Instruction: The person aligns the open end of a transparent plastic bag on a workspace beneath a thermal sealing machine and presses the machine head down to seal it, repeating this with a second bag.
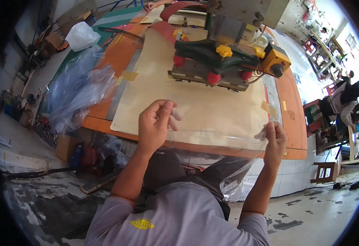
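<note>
A clear plastic sheet [216,141] stretches between my two hands over the near edge of the table, its slack hanging down toward my lap. My left hand [154,123] pinches at its left side, thumb against the fingers. At the right corner, my right hand [274,141] is closed on the same sheet, which bunches up there and trails below. Under both hands lies a large cream-coloured board [155,86]. Beyond them stands a press machine [218,61] with dark green arms, yellow star knobs and red round knobs above a flat metal plate.
A pile of crumpled clear plastic [77,90] lies on the left of the orange table [296,135]. Behind it sits a white plastic bag [82,36]. A yellow control box [276,60] juts from the machine's right side. Another person [343,100] bends over at far right.
</note>
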Demonstrator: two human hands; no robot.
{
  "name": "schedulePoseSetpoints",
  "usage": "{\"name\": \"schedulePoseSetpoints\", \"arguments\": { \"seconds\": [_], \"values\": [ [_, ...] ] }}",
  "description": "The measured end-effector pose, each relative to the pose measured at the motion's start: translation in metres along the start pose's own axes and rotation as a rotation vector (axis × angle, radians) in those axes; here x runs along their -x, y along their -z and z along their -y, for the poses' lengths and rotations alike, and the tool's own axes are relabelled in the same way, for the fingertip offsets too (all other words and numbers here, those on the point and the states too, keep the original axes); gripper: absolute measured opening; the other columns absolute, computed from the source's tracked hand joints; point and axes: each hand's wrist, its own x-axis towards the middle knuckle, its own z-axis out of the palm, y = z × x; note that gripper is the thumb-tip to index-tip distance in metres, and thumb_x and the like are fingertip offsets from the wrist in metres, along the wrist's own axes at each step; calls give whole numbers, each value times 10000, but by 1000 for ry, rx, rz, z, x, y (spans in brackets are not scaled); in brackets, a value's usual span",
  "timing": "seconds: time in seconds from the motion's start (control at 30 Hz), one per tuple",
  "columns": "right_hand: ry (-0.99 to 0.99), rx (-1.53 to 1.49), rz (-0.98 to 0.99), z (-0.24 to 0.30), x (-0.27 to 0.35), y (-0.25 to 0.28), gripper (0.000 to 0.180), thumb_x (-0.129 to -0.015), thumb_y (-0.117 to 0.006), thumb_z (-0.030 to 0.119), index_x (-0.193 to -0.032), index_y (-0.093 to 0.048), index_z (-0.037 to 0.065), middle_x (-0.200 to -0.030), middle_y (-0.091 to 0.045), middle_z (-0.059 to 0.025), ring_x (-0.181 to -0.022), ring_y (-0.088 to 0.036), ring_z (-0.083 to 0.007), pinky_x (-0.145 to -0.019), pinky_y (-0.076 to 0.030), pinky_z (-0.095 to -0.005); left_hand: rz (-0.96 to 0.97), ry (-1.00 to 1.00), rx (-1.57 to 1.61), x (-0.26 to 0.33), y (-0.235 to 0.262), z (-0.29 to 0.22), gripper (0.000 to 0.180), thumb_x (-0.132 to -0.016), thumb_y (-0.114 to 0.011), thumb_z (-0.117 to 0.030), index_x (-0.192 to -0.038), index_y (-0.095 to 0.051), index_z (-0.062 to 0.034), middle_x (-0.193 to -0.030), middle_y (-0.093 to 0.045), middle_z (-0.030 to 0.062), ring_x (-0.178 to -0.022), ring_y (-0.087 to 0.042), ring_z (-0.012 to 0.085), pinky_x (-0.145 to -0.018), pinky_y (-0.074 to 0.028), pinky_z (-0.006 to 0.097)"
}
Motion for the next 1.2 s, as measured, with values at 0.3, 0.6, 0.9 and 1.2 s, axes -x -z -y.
{"name": "schedulePoseSetpoints", "arguments": {
  "seconds": [0.3,0.6,0.9,1.2],
  "values": [
    [43,41,-116,16,10,-17,267,-1073,-631,242,-952,-674,7,-649,-557,27,-521,-508,-37,-467,-391,-222,-111,-49,-72,-3,5,11,280,-1099,-574,-225,-1096,-694,28,-771,-669,35,-521,-486,15,-467,-406,205],
    [138,54,-110,16,8,-26,220,-1055,-662,197,-957,-670,0,-705,-619,14,-649,-570,-47,-588,-432,-221,-156,-82,-156,-2,14,26,285,-1105,-562,-248,-1090,-680,11,-749,-639,24,-493,-423,6,-427,-366,202],
    [28,-133,112,28,1,-20,195,-1025,-694,149,-1089,-713,-34,-870,-689,-34,-778,-631,-86,-716,-511,-244,-214,-215,-86,5,14,31,212,-1113,-530,-178,-1118,-635,7,-802,-665,61,-495,-412,10,-445,-359,199],
    [11,-144,126,33,-3,-22,189,-1027,-692,155,-1012,-708,-33,-864,-678,-30,-755,-612,-79,-700,-505,-240,-234,-256,-59,2,14,34,236,-1107,-554,-227,-1093,-643,-9,-785,-626,32,-497,-406,4,-406,-314,184]
  ]
}}
